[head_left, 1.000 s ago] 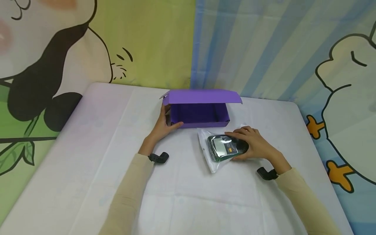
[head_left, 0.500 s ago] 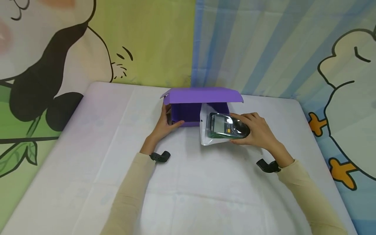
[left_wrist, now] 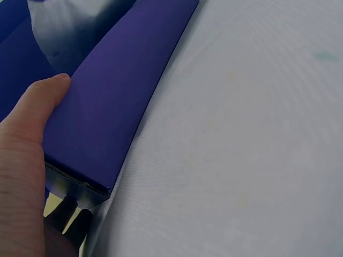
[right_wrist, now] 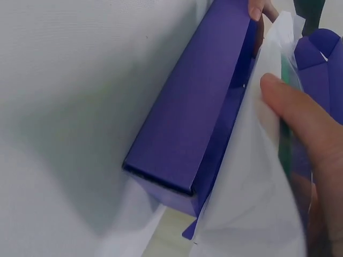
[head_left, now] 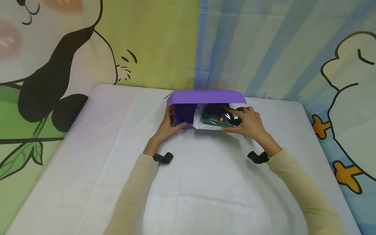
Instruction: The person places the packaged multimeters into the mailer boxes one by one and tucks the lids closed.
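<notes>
Notably, the right hand (head_left: 249, 122) has carried the meter (head_left: 221, 116) from the surface (head_left: 205, 179) in front of the box (right_wrist: 182, 107) to the box's mouth. Half a second ago the meter stood before the front wall with its screen in clear view; now its left end lies under the lid (head_left: 205, 97), and the screen is shaded. The left hand (head_left: 168, 127) shows no clear change of place on the box. In judgement, meter and box are well advanced toward each other, but the meter is not wholly inside: its right end remains outside, in the grip.

Position: the box stands near the surface's far edge, roughly midway between the two far corners, lid raised over the mouth. The meter sits tilted at the right part of that mouth, inside its bag (right_wrist: 252, 160). Whether the bag touches the front wall cannot be told.

State of hands: the right is parted to the meter's width and pinches it through the bag, thumb on the near side, fingers opposite. The left is parted round the box's left end, thumb over the front wall's top edge.

Count: one box, one lid, one meter, one bag, two hands, two black wrist devices (head_left: 164, 158), two sleeves (head_left: 132, 192).
</notes>
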`<state>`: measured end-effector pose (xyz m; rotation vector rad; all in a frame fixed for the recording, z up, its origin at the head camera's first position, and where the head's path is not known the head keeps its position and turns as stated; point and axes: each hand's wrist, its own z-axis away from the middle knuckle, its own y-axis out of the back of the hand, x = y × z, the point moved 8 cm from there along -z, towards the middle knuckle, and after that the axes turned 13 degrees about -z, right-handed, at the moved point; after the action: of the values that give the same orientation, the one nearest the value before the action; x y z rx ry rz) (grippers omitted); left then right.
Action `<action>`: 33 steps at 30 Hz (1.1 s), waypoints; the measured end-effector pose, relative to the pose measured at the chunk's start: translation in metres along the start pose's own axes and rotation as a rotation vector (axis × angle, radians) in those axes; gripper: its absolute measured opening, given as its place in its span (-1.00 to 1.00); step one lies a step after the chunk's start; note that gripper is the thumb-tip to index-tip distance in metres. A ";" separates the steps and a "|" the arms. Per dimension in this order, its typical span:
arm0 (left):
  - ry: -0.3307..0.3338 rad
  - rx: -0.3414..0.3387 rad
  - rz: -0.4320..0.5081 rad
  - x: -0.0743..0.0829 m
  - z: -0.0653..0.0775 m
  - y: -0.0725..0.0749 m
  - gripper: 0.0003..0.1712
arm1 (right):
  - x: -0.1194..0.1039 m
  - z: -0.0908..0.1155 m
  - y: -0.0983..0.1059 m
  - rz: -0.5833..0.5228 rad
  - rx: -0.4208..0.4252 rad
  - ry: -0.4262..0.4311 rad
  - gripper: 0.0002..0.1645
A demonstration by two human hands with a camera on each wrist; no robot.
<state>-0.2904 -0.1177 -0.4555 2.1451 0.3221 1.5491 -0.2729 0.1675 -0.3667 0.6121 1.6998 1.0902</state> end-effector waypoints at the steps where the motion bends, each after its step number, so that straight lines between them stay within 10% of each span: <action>1: 0.003 -0.005 0.003 0.005 0.002 0.001 0.26 | 0.000 -0.002 -0.002 -0.003 -0.002 -0.004 0.05; 17: -0.042 -0.006 0.023 0.021 0.003 0.007 0.21 | -0.004 -0.035 -0.009 -0.116 -0.029 -0.061 0.01; 24: -0.023 0.008 -0.025 -0.013 -0.004 -0.004 0.27 | -0.003 -0.049 -0.020 -0.111 -0.042 -0.100 0.14; 33: -0.028 0.008 -0.029 -0.014 -0.003 -0.004 0.27 | -0.012 -0.067 -0.033 -0.185 -0.072 -0.092 0.23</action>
<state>-0.2973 -0.1200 -0.4680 2.1575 0.3486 1.5027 -0.3270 0.1174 -0.3827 0.4434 1.5970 0.9722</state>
